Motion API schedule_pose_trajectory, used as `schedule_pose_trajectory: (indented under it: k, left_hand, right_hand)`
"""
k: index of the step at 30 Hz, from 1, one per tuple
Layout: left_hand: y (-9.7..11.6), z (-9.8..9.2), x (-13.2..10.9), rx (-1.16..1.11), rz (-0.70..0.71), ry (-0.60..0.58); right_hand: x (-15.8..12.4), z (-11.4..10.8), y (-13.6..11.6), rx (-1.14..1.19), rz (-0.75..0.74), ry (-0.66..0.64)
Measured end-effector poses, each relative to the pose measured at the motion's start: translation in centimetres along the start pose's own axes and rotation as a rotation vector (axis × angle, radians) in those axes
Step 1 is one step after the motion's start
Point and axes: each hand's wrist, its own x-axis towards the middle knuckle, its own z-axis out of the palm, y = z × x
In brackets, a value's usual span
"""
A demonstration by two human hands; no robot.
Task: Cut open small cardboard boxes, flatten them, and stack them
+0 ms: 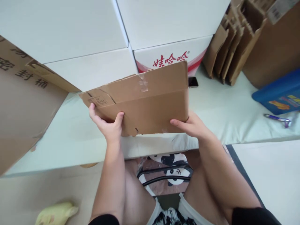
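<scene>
A flattened brown cardboard box [150, 106] is held up in front of me, tilted, over the front of the pale-green covered surface. It has a strip of clear tape on its upper part and a small printed mark near its left end. My left hand [109, 125] grips the lower left part, thumb on the near face and a finger by the flap. At the lower right corner, my right hand [194, 125] holds the board with the thumb in front; its other fingers are hidden behind.
White cartons [86, 28] stand behind, one with red lettering. A large brown box [25, 103] is at left. Several folded cardboard pieces [225, 53] lean at the back right. A dark phone [193, 82], a blue package [278, 93] and a purple-handled tool [277, 118] lie on the covered surface [225, 109].
</scene>
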Motion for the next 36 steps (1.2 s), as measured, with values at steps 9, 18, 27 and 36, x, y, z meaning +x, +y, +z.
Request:
schedule_pose_trajectory:
  k: [9,18,27,36]
  left_hand:
    - [0.7,4.5,-1.9,0.068,-0.280,-0.025]
    - [1.4,6.5,-3.9,0.078,-0.241,-0.248]
    - [8.4,13.8,-7.2,0.046,-0.046,-0.677]
    - [26.5,26.4,-9.1,0.365,0.100,-1.289]
  right_hand:
    - [0.3,-1.6,-0.5,0.124,-0.239,0.366]
    - [-1.1,-9.4,-3.5,0.097,-0.520,1.291]
    - [-0.9,-13.5,0.9,-0.287,-0.438,1.594]
    - [-0.5,-14.9,4.8,-0.265,-0.299,1.288]
